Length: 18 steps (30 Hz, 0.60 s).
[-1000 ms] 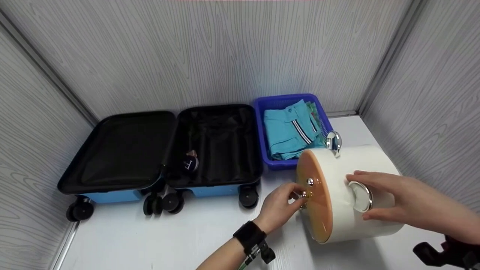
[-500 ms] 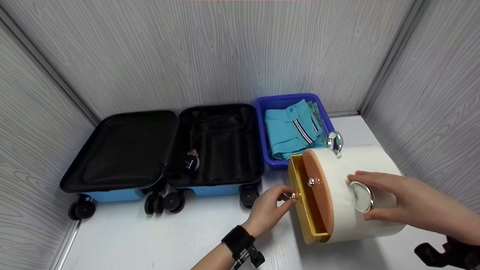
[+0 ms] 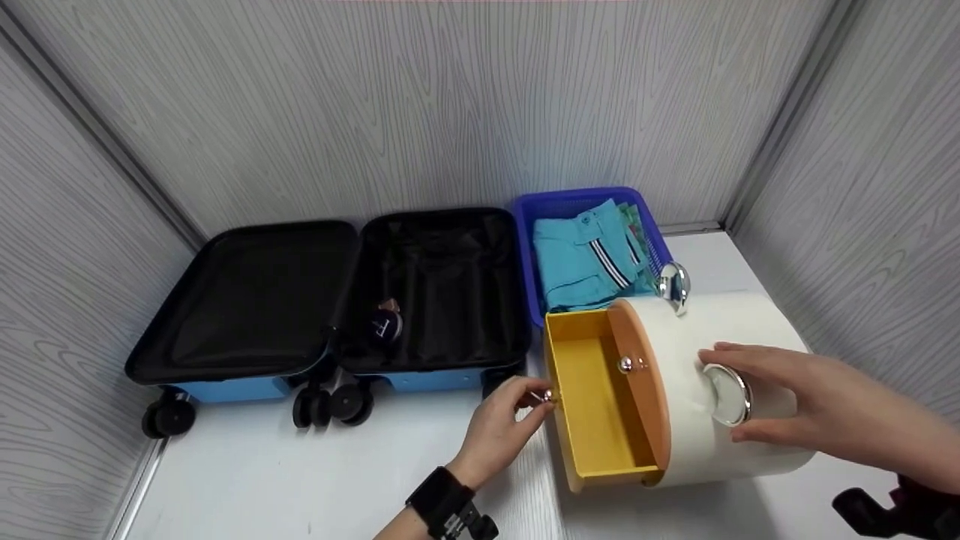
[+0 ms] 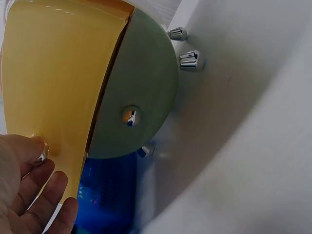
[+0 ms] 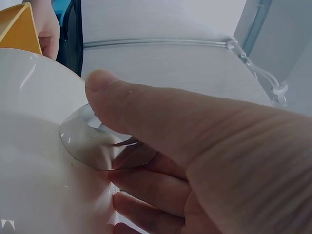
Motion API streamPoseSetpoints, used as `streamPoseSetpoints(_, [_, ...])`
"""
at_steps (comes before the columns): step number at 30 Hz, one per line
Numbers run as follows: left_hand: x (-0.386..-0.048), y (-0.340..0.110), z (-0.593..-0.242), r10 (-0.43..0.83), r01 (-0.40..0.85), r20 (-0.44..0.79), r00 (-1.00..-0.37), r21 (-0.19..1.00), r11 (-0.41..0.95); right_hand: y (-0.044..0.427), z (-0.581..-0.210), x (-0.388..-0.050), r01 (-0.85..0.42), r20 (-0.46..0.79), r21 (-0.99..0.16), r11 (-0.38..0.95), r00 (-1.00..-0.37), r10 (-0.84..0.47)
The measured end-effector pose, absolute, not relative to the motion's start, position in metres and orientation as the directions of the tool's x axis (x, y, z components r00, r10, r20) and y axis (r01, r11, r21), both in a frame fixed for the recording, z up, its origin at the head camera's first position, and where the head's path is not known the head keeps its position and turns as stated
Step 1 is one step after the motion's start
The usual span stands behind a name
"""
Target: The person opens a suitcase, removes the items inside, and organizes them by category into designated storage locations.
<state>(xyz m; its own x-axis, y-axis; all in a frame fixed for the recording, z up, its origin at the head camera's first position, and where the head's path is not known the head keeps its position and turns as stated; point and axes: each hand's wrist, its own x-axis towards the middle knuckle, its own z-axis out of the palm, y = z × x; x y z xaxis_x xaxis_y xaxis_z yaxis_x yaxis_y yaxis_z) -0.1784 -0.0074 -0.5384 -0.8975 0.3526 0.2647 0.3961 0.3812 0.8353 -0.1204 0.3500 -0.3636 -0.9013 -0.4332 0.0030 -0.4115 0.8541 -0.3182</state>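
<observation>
One left hand (image 3: 491,431) pinches a knob (image 3: 549,395) on the yellow drawer (image 3: 596,405) (open); right hand (image 3: 814,394) grips chrome fitting (image 3: 729,395) on white cabinet (image 3: 697,322).

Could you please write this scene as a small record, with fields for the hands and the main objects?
Left hand: pinches the silver knob of the yellow drawer
Drawer state: open, extending from the white cabinet
Right hand: holds the silver-rimmed fitting on the cabinet
Suitcase: lying open, a dark round item inside
Blue basket: holds folded turquoise clothing
</observation>
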Motion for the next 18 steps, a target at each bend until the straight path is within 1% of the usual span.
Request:
streamPoseSetpoints(7, [-0.177,-0.023,-0.541,0.333,0.357,0.242,-0.911,0.867,0.348,0.351,-0.365,-0.12,-0.425,0.023,-0.308,0.851,-0.898,-0.439])
streamPoseSetpoints(13, [-0.177,-0.026,-0.542,0.335,0.35,0.233,-0.913,0.87,0.348,0.35,-0.366,-0.121,-0.441,0.051,-0.297,0.847,-0.893,-0.447])
streamPoseSetpoints(18, [-0.181,-0.033,-0.539,0.362,0.344,0.207,-0.909,0.863,0.37,0.352,-0.368,-0.12,-0.466,0.087,-0.301,0.832,-0.882,-0.462])
